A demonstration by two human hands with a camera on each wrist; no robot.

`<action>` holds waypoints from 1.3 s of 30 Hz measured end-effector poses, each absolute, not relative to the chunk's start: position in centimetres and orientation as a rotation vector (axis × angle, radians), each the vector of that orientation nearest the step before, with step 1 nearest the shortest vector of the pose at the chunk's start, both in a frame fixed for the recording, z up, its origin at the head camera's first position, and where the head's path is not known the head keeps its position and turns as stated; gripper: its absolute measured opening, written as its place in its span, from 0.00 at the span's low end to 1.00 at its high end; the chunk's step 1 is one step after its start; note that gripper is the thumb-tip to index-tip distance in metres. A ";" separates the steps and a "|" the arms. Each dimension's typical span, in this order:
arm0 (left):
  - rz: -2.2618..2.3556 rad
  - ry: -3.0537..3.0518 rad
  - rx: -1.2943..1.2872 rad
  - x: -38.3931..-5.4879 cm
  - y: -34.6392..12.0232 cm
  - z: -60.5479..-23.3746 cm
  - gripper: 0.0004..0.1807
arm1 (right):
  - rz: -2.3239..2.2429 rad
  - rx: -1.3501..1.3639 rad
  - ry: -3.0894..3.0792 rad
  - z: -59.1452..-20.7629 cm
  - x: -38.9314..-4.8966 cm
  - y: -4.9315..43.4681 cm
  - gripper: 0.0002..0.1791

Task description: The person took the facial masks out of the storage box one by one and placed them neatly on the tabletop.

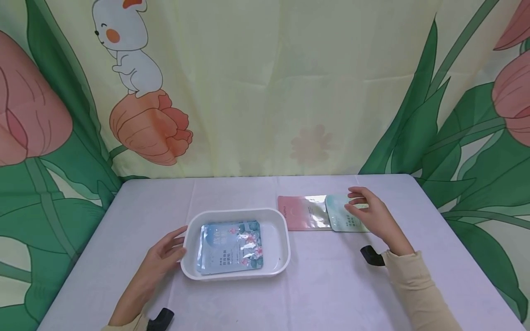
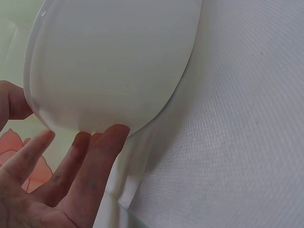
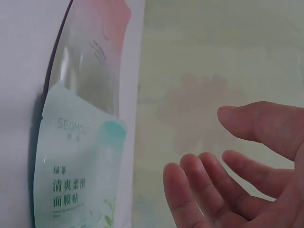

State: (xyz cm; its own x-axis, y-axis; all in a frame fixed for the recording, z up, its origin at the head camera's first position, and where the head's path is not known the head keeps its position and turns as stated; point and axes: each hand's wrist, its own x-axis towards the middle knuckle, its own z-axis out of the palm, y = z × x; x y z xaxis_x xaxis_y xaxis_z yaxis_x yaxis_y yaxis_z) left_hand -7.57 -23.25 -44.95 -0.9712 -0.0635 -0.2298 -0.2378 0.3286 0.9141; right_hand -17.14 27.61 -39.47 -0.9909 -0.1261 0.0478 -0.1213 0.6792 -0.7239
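Note:
My left hand (image 1: 159, 259) touches the left end of a white plastic tray (image 1: 274, 243). In the left wrist view, the fingertips of that hand (image 2: 71, 185) rest against the tray's outer wall (image 2: 114, 61). Inside the tray lies a blue sheet mask packet (image 1: 229, 248) with a floral print. My right hand (image 1: 377, 220) hovers over a mint green sheet mask packet (image 1: 339, 214), which overlaps a pink and silver packet (image 1: 300, 214). Seen from the right wrist, the fingers are loosely bent with nothing between them, apart from the mint packet (image 3: 78, 161).
A white cloth (image 1: 323, 280) covers the table. Behind it hangs a pale yellow curtain (image 1: 265, 92) with printed tulips and a rabbit. The two packets lie to the right of the tray, towards the table's back edge.

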 end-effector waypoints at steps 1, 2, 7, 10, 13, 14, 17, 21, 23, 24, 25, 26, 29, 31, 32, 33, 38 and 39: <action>1.715 2.434 -0.279 -7.6 -23.2 -45.0 0.34 | -1.239 -0.232 2.874 -39.4 -17.1 27.3 0.30; 1.715 2.435 -0.280 -7.6 -23.2 -45.0 0.34 | -1.246 -0.250 2.873 -39.3 -17.0 27.1 0.29; 1.720 2.435 -0.286 -7.5 -23.2 -45.0 0.35 | -1.280 -0.330 2.858 -38.9 -16.5 25.7 0.29; 1.722 2.436 -0.285 -7.5 -23.1 -45.0 0.35 | -1.299 -0.384 2.863 -38.9 -16.3 24.9 0.28; 1.722 2.440 -0.279 -7.5 -23.2 -45.1 0.34 | -1.314 -0.428 2.858 -38.9 -16.1 24.1 0.27; 1.721 2.442 -0.278 -7.5 -23.2 -45.1 0.34 | -1.319 -0.441 2.856 -38.9 -16.1 23.8 0.27; 1.719 2.448 -0.277 -7.4 -23.2 -45.1 0.34 | -1.309 -0.458 2.845 -38.9 -15.9 23.1 0.28; 1.717 2.449 -0.282 -7.4 -23.2 -45.0 0.35 | -1.304 -0.484 2.835 -39.0 -15.7 22.2 0.28; 1.716 2.450 -0.283 -7.4 -23.2 -45.0 0.35 | -1.307 -0.507 2.834 -38.9 -15.5 21.8 0.27; 1.715 2.452 -0.283 -7.4 -23.2 -45.0 0.35 | -1.315 -0.518 2.825 -38.9 -15.5 21.6 0.27; 1.714 2.453 -0.283 -7.4 -23.1 -45.0 0.35 | -1.321 -0.528 2.821 -38.9 -15.4 21.4 0.27; 1.713 2.454 -0.282 -7.4 -23.1 -45.0 0.34 | -1.321 -0.539 2.821 -38.9 -15.3 21.2 0.27; 1.714 2.454 -0.280 -7.4 -23.1 -45.0 0.34 | -1.319 -0.554 2.816 -38.8 -15.0 20.6 0.28; 1.716 2.453 -0.278 -7.4 -23.1 -45.0 0.34 | -1.313 -0.549 2.809 -38.8 -14.8 20.1 0.29; 1.717 2.452 -0.277 -7.4 -23.1 -45.0 0.34 | -1.308 -0.546 2.806 -38.8 -14.7 19.9 0.29; 1.717 2.453 -0.277 -7.4 -23.2 -45.1 0.34 | -1.303 -0.544 2.803 -38.8 -14.6 19.7 0.29; 1.720 2.450 -0.273 -7.5 -23.2 -45.1 0.33 | -1.297 -0.546 2.775 -39.0 -14.1 18.7 0.30; 1.722 2.446 -0.273 -7.5 -23.2 -45.0 0.33 | -1.296 -0.553 2.771 -39.0 -14.0 18.6 0.30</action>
